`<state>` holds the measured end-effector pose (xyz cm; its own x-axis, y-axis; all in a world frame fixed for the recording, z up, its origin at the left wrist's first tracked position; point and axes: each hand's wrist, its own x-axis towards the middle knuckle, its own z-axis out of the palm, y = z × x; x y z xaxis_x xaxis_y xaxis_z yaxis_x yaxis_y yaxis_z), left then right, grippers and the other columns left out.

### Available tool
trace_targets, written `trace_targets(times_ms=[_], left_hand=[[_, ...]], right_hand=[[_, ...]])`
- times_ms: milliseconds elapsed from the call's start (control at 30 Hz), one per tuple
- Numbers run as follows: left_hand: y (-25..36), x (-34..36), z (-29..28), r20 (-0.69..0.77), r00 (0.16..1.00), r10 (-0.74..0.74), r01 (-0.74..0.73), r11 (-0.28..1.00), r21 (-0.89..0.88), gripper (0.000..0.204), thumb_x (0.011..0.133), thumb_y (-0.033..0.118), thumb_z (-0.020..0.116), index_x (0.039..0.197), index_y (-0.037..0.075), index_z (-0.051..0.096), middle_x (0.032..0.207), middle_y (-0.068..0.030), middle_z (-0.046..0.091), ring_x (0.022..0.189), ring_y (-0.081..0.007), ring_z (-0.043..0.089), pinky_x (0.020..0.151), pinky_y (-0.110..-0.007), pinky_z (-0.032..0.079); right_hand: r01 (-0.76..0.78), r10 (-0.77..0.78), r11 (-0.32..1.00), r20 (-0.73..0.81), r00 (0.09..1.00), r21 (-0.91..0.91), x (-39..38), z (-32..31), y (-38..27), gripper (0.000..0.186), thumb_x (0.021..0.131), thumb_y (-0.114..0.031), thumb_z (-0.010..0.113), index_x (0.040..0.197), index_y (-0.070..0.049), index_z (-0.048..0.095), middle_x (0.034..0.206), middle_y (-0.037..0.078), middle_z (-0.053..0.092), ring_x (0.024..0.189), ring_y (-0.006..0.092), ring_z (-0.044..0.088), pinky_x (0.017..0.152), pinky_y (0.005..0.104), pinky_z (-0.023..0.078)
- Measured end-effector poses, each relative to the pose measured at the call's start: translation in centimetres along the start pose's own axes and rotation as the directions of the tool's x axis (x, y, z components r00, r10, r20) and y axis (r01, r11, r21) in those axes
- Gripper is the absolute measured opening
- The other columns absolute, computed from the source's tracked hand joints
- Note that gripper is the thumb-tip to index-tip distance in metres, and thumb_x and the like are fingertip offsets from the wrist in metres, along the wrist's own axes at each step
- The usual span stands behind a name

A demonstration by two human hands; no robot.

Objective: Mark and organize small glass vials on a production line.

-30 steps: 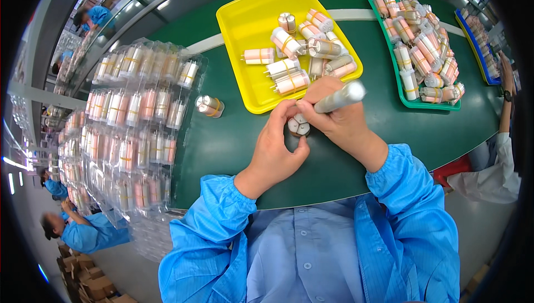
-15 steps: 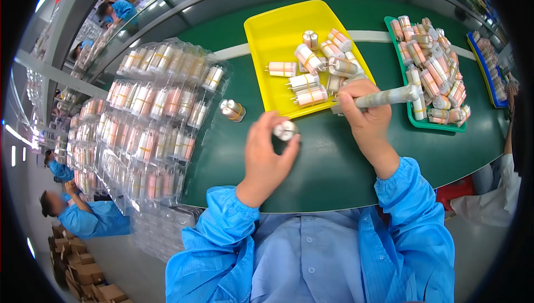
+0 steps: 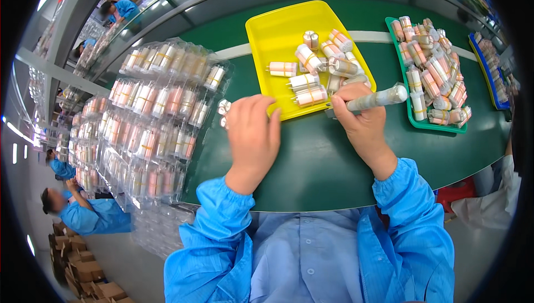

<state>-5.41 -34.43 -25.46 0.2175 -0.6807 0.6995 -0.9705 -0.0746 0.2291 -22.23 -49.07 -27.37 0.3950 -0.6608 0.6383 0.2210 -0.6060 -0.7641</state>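
Note:
My left hand [image 3: 251,139] is palm down over the green table, thumb spread away from the fingers. At its fingertips, two small cylindrical parts [image 3: 223,107] with silvery ends lie side by side, partly hidden by the hand. My right hand [image 3: 364,128] is closed around a stick-like tool [image 3: 378,98] whose thick handle is wrapped in translucent film. The tool's thin grey tip points left, beside the near edge of a yellow tray [image 3: 267,36]. Several pink and white cylinders [image 3: 310,96] with yellow bands and metal pins lie loose in that tray.
Clear plastic blister trays [image 3: 161,100] full of similar cylinders are stacked at the left. A heaped green tray [image 3: 409,100] stands on the right, with a blue tray [image 3: 489,83] beyond it. Other people in blue [image 3: 92,214] and cardboard boxes [image 3: 89,269] are at far left.
My left hand has moved left and turned palm down, setting its cylinder beside the one on the table. My right hand keeps the tool, its handle end slightly lower and further left.

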Motion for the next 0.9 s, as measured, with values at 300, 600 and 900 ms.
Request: trace_targets(times_ms=[300,600,900], left_hand=[[0.4,1.6,4.9,0.359,0.916,-0.176,0.194,0.981,-0.015,0.032,0.09,0.022,0.077,0.112,0.001,0.066,0.098,-0.0176,0.072,0.096,-0.0366,0.066,0.087,-0.046,0.051],[0.8,1.6,4.2,0.221,0.932,-0.286,0.339,0.903,-0.264,0.036,0.081,0.012,0.084,0.11,0.003,0.065,0.105,-0.0136,0.066,0.093,-0.0264,0.065,0.081,-0.037,0.053],[2.9,-0.7,2.7,0.311,0.949,-0.051,0.196,0.869,-0.455,0.053,0.076,0.005,0.084,0.124,0.003,0.062,0.108,-0.0104,0.067,0.093,-0.0229,0.064,0.083,-0.034,0.054]], right_hand=[[0.064,-0.06,0.997,0.08,0.995,-0.051,-0.1,-0.1,0.4,0.013,0.084,0.002,0.078,0.087,-0.003,0.066,0.084,0.009,0.068,0.073,0.0209,0.065,0.066,0.0341,0.051],[0.076,-0.074,0.993,0.027,0.997,-0.087,0.2,-0.1,0.4,0.013,0.083,0.002,0.078,0.084,-0.003,0.066,0.081,0.008,0.066,0.072,0.0207,0.065,0.065,0.0339,0.051],[0.055,-0.049,0.996,0.073,0.996,-0.076,-0.1,-0.4,-0.2,0.013,0.084,0.001,0.077,0.085,-0.004,0.065,0.08,0.008,0.065,0.071,0.0207,0.064,0.064,0.0341,0.051]])
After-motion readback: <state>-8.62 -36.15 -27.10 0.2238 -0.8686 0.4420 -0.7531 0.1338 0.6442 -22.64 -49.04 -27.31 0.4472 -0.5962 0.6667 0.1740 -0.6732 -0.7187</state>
